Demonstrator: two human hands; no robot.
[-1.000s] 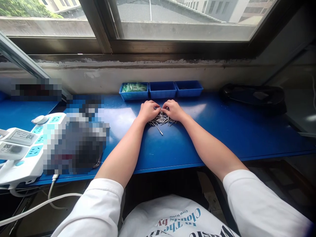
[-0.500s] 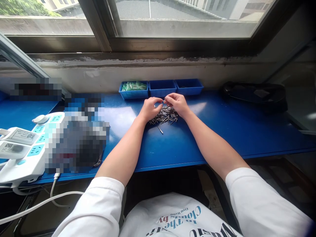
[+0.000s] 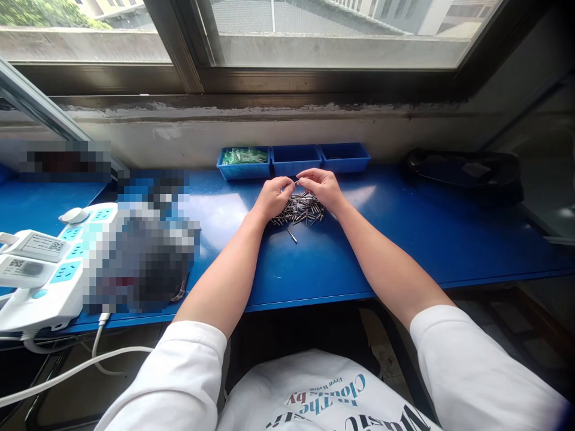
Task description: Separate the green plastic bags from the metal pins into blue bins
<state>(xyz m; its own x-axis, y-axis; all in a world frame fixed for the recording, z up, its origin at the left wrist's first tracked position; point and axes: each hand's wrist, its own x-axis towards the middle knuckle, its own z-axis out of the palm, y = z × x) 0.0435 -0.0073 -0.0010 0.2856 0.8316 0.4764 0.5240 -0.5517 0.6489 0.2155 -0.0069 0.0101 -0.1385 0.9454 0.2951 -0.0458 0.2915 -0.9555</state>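
Above a heap of small metal rivets [image 3: 300, 211], my two hands meet at the fingertips. My left hand [image 3: 275, 196] is closed in a pinch, and my right hand [image 3: 322, 187] pinches from the other side. Between them is one slim metal rivet [image 3: 296, 181], mostly covered by the fingers. In front of the heap a single loose rivet [image 3: 291, 235] lies apart, with a thin dark shaft and a thicker bright end. The blue table [image 3: 309, 269] carries them all.
Behind my hands stand a blue bin [image 3: 242, 173] with green packets and two more blue bins [image 3: 296, 164] [image 3: 345, 164]. A white power strip [image 3: 49, 299] with plugs lies at left, beside a blurred-out area. A black case-like object [image 3: 465, 179] rests at right.
My fingertips have shifted slightly around the held rivet; the right fingers now lie flatter, and the left thumb has moved. The heap and the loose rivet look unchanged.
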